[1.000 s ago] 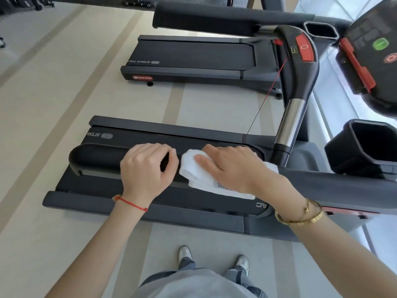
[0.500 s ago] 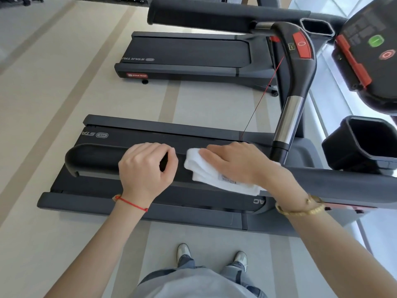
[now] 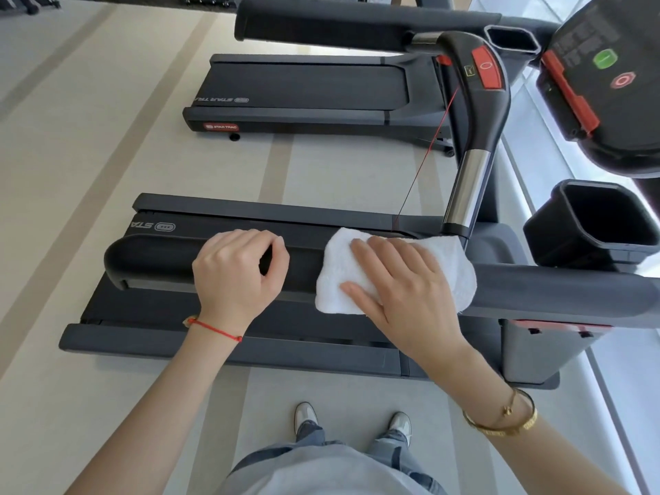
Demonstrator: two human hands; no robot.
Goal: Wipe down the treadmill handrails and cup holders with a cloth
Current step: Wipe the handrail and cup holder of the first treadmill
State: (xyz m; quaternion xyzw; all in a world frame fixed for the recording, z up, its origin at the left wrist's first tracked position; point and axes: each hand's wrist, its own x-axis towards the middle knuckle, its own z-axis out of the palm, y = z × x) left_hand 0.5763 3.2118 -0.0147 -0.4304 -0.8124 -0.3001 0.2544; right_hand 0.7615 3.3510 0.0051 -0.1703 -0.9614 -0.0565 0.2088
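Observation:
A black padded handrail (image 3: 153, 260) of the near treadmill runs left to right across the middle of the view. My left hand (image 3: 237, 276) is curled over the rail, gripping it. Just to its right, my right hand (image 3: 400, 284) lies flat with spread fingers on a folded white cloth (image 3: 455, 276), pressing it onto the rail. A black cup holder (image 3: 593, 226) opens upward at the right, beyond the cloth. The far handrail (image 3: 339, 25) crosses the top of the view, with a second cup holder (image 3: 510, 39) at its right end.
A curved centre bar (image 3: 471, 173) with a red stop button and a thin red cord rises just behind the cloth. The console (image 3: 607, 76) hangs at the upper right. A second treadmill (image 3: 303, 91) stands beyond on the pale floor. My feet (image 3: 351, 423) stand beside the deck.
My right hand has slid the cloth to the right along the rail and flattened out, fingers spread. The cloth has unfolded wider. My left hand keeps its grip in the same spot.

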